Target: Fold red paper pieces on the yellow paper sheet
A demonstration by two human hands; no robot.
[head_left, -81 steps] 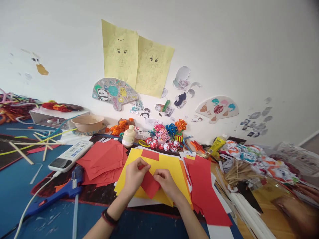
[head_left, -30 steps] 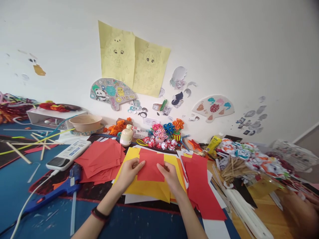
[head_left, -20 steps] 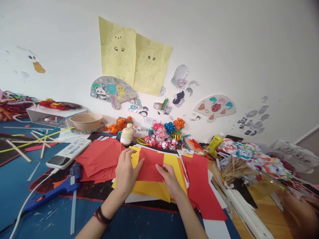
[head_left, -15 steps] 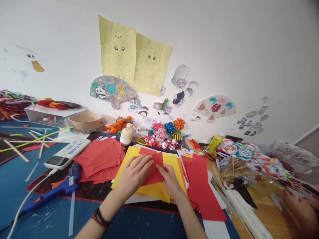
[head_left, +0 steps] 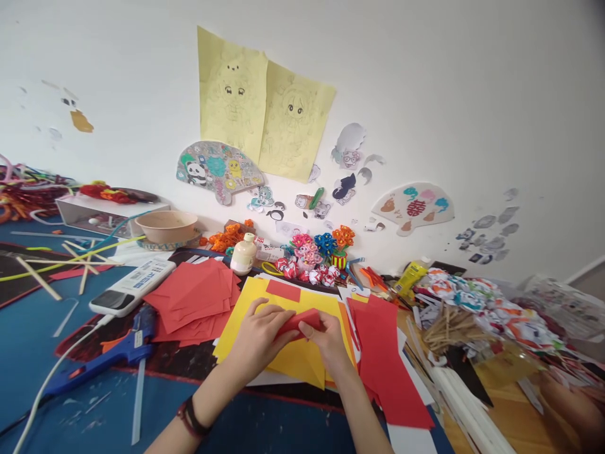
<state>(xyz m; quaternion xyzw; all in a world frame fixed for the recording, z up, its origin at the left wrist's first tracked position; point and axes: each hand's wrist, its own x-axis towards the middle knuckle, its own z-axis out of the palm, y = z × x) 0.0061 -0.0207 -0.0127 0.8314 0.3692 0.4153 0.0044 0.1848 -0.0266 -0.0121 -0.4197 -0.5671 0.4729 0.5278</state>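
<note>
— Bent up off the yellow sheets (head_left: 314,297), the red paper (head_left: 311,318) has lost the flat pose it had a moment ago beneath the left hand (head_left: 259,331). What's around it, from the left?

— Sticks (head_left: 38,278) lie crossed on the table (head_left: 281,429). Next comes a power strip (head_left: 135,290), a glue gun (head_left: 130,353) nearer the person, then a loose pile of red cards (head_left: 196,299).

— And the left fingers?

— They grasp the paper's left part, thumb along the near side. Just past them, a small red piece (head_left: 283,291) lies flat on the yellow.

— So the paper is between the hands?

— Yes, above the yellow sheets. The fingers of the right hand (head_left: 328,337) pinch its other end, thumb pressed on the near face. Further right is a long red sheet (head_left: 390,353).

— Which step is this?

— Folding, I'd judge, though the fingers hide whether the edges meet.

— What does the next move call for?

— Probably a steady right pinch, edges brought level, then firm pressure along the crease.
</note>
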